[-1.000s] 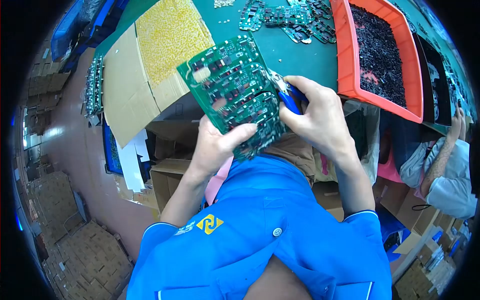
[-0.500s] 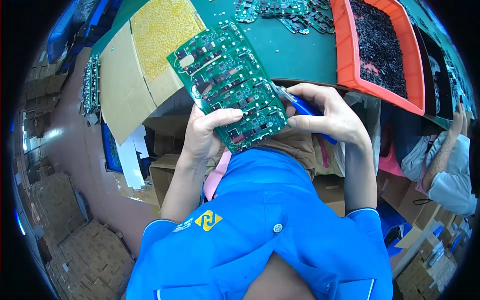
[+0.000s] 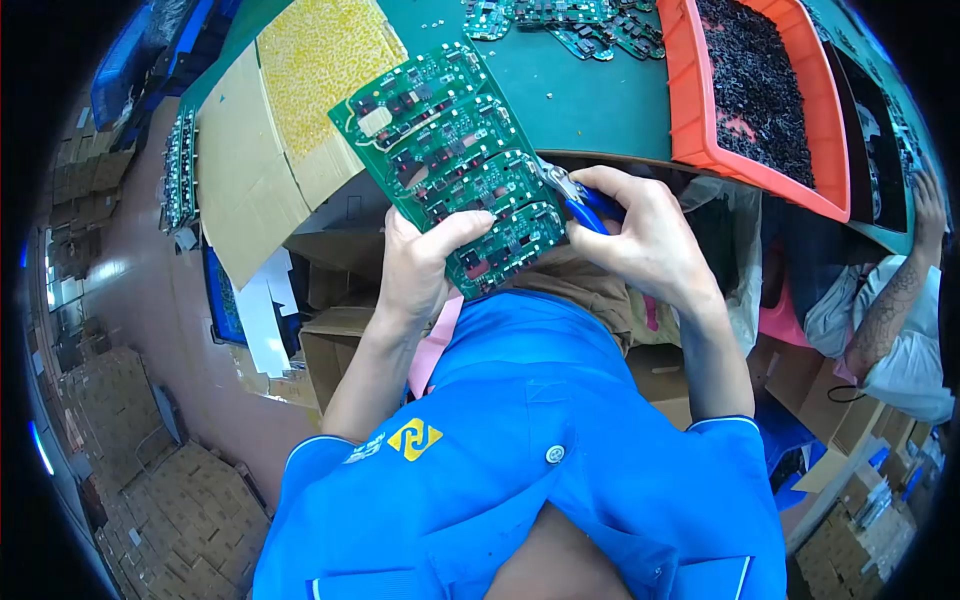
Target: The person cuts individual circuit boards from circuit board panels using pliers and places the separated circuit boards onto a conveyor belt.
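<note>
A green circuit board panel (image 3: 455,165), made up of several joined boards with small parts soldered on, is held up and tilted in front of my body. My left hand (image 3: 425,255) grips its lower left edge, thumb pressed on the face. In my right hand (image 3: 645,225) is a pair of blue-handled cutting pliers (image 3: 590,200). The metal jaws are at the panel's right edge, near a seam between two boards. Whether the tips touch the board I cannot tell.
An orange bin (image 3: 710,150) full of small black parts stands at the right. Loose circuit boards (image 3: 560,20) lie at the back of the green table (image 3: 600,110). Cardboard (image 3: 255,180) with a yellow speckled sheet (image 3: 325,70) is at left. Another person's arm (image 3: 900,310) reaches in at far right.
The pliers have turned and shifted up slightly along the panel's right edge, their jaws and both handles now showing more. The panel has moved a little left. The other person's arm has shifted.
</note>
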Available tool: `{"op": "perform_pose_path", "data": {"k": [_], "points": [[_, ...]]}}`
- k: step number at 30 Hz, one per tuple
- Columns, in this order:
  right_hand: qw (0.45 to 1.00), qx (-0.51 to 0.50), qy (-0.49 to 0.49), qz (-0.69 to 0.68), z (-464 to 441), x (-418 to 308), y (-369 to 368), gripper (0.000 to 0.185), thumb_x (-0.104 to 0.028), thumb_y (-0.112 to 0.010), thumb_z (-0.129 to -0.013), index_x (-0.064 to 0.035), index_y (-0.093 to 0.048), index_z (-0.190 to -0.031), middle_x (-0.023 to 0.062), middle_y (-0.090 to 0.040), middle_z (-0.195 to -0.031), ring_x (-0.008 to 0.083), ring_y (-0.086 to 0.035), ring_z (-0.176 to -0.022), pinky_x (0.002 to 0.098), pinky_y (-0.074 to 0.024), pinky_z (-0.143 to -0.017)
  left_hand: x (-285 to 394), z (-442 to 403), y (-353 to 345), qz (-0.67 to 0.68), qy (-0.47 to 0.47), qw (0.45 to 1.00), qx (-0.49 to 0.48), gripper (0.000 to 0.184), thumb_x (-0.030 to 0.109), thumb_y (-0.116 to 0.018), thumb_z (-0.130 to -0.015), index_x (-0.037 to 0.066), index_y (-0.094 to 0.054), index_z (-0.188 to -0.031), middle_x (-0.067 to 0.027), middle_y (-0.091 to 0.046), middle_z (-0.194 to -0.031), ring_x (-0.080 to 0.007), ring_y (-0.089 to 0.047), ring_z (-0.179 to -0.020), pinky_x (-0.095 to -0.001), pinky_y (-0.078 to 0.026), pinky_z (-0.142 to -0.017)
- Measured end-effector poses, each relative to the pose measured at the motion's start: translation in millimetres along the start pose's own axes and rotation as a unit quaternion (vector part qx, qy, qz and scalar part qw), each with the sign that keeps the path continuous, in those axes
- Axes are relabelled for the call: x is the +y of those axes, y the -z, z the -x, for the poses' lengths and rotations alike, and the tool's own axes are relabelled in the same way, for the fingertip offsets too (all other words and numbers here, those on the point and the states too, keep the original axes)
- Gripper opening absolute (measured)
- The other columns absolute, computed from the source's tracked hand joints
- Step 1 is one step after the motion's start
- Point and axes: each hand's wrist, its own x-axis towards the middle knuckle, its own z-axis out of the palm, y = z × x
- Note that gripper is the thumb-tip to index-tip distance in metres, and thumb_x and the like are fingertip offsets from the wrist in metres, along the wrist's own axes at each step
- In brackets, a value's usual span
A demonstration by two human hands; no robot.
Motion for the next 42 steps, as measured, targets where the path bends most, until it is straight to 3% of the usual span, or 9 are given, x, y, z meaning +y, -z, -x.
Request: {"op": "perform_pose_path", "data": {"k": [5, 14, 20, 24, 29, 34, 37, 39, 42], "points": [[0.995, 0.076, 0.048, 0.034, 3.2, -2.7, -3.7, 0.042, -0.014, -0.073, -0.078, 0.0029, -0.067, -0.116, 0.0066, -0.068, -0.091, 0.0121, -0.055, -0.073, 0.0209, -0.0441, -0.07, -0.3, -2.8, -2.4, 0.015, -0.025, 0.999, 0.03, 0.054, -0.011, -0.058, -0.073, 0.001, -0.059, -0.126, -0.015, -0.072, -0.109, -0.0233, -0.072, -0.091, -0.0322, -0.059, -0.082], [0.983, -0.083, 0.073, -0.144, 4.2, 28.4, 8.1, 0.035, -0.01, -0.071, -0.077, 0.0034, -0.067, -0.11, 0.0058, -0.068, -0.087, 0.0132, -0.055, -0.071, 0.0245, -0.0456, -0.068, -7.1, -13.1, 17.5, 0.152, -0.005, 0.988, 0.032, 0.049, -0.013, -0.057, -0.074, 0.001, -0.061, -0.121, -0.0141, -0.073, -0.102, -0.0242, -0.073, -0.086, -0.0333, -0.06, -0.079], [0.992, -0.08, 0.036, -0.091, 7.4, 26.3, 7.3, 0.039, -0.009, -0.073, -0.076, 0.0024, -0.066, -0.112, 0.0066, -0.068, -0.089, 0.0158, -0.058, -0.071, 0.0269, -0.0479, -0.069, -0.5, -1.4, 2.7, 0.069, -0.037, 0.996, 0.033, 0.046, -0.012, -0.06, -0.075, 0.001, -0.063, -0.119, -0.0133, -0.074, -0.101, -0.0226, -0.072, -0.085, -0.0315, -0.059, -0.079], [0.963, 0.168, 0.14, 0.159, 7.6, 28.3, -26.2, 0.04, -0.006, -0.07, -0.074, 0.0006, -0.066, -0.113, 0.0072, -0.068, -0.088, 0.0177, -0.058, -0.068, 0.0277, -0.0483, -0.067, -6.8, 3.1, -9.3, -0.154, -0.158, 0.974, 0.051, 0.044, -0.012, -0.063, -0.075, 0.0, -0.064, -0.117, -0.0125, -0.074, -0.101, -0.021, -0.072, -0.084, -0.0299, -0.057, -0.077], [0.929, 0.265, 0.205, 0.156, 20.1, 36.1, -23.7, 0.041, -0.005, -0.069, -0.072, -0.0007, -0.066, -0.113, 0.0081, -0.068, -0.088, 0.0189, -0.057, -0.065, 0.0276, -0.0478, -0.064, -3.9, -1.9, 9.2, 0.005, -0.076, 0.996, 0.05, 0.041, -0.011, -0.065, -0.076, 0.0, -0.066, -0.116, -0.0128, -0.074, -0.102, -0.0209, -0.071, -0.085, -0.0298, -0.056, -0.08], [0.942, 0.255, 0.15, 0.158, 88.2, 47.8, -8.8, 0.044, -0.004, -0.069, -0.072, -0.002, -0.066, -0.116, 0.007, -0.067, -0.087, 0.0167, -0.056, -0.065, 0.0265, -0.0463, -0.062, 0.1, 7.9, 15.8, 0.049, -0.07, 0.996, 0.035, 0.041, -0.011, -0.065, -0.075, -0.003, -0.065, -0.114, -0.0154, -0.072, -0.107, -0.0238, -0.071, -0.09, -0.0331, -0.056, -0.084], [0.953, 0.244, 0.077, 0.165, 141.2, 75.6, -12.9, 0.042, -0.008, -0.07, -0.074, -0.0035, -0.066, -0.116, 0.0106, -0.07, -0.098, 0.0256, -0.065, -0.079, 0.0345, -0.0521, -0.073, -4.2, 11.9, 9.0, 0.034, -0.05, 0.998, 0.005, 0.04, -0.01, -0.066, -0.075, -0.002, -0.065, -0.114, -0.0151, -0.073, -0.106, -0.024, -0.071, -0.09, -0.0332, -0.057, -0.084], [0.927, 0.306, -0.013, 0.217, 169.8, 104.3, -18.1, 0.045, -0.009, -0.071, -0.074, -0.0019, -0.066, -0.119, 0.0124, -0.071, -0.105, 0.0273, -0.067, -0.089, 0.0343, -0.0531, -0.078, -0.4, 15.1, 12.6, 0.007, -0.054, 0.999, 0.002, 0.039, -0.01, -0.066, -0.075, -0.002, -0.065, -0.114, -0.0148, -0.073, -0.105, -0.0243, -0.072, -0.09, -0.0334, -0.057, -0.084], [0.882, 0.362, -0.196, 0.228, 192.6, 152.5, -23.0, 0.048, -0.019, -0.07, -0.075, -0.0006, -0.066, -0.119, 0.0177, -0.071, -0.103, 0.0338, -0.068, -0.087, 0.0386, -0.0546, -0.076, 11.2, 12.7, 11.9, -0.16, -0.039, 0.981, -0.097, 0.044, -0.004, -0.068, -0.077, -0.003, -0.063, -0.121, -0.0137, -0.073, -0.108, -0.0237, -0.07, -0.091, -0.0329, -0.056, -0.083]]}}
